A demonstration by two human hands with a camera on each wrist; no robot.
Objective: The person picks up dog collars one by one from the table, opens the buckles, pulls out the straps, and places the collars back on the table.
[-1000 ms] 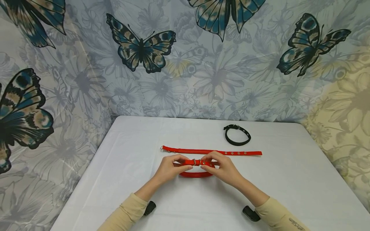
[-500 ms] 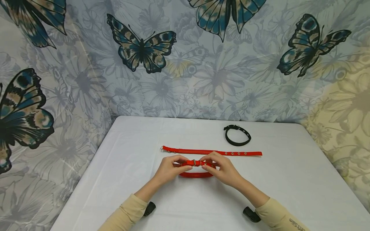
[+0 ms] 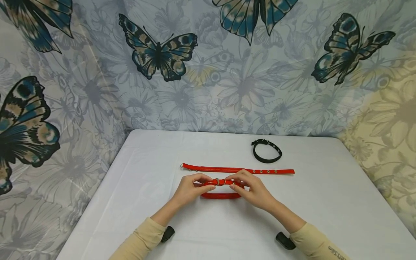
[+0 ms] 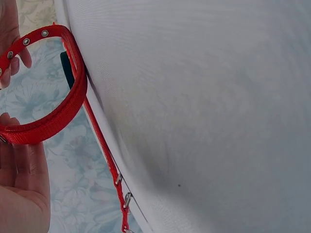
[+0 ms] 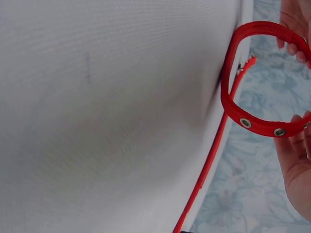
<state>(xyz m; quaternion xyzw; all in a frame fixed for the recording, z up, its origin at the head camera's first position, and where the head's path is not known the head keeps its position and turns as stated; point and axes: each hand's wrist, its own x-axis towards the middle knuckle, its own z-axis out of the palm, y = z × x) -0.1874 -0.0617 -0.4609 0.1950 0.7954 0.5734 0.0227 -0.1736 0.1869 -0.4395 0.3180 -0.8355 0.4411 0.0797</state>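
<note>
A red collar with metal eyelets and a buckle is bent into a loop between my two hands, low over the table. My left hand pinches it by the buckle side, thumb in front and fingers behind. On the other side my right hand pinches the strap near its eyelets. In the left wrist view the looped collar shows its broad padded band. Eyelets line the lower stretch of the collar in the right wrist view. The fingertips hide parts of the strap.
A second red collar lies stretched out straight just beyond my hands. Farther back on the right, a black collar lies buckled into a ring. The white table meets a butterfly-patterned backdrop.
My right hand has slid slightly to the right along the strap, and more of the red band shows between my hands. The left hand has barely moved.
</note>
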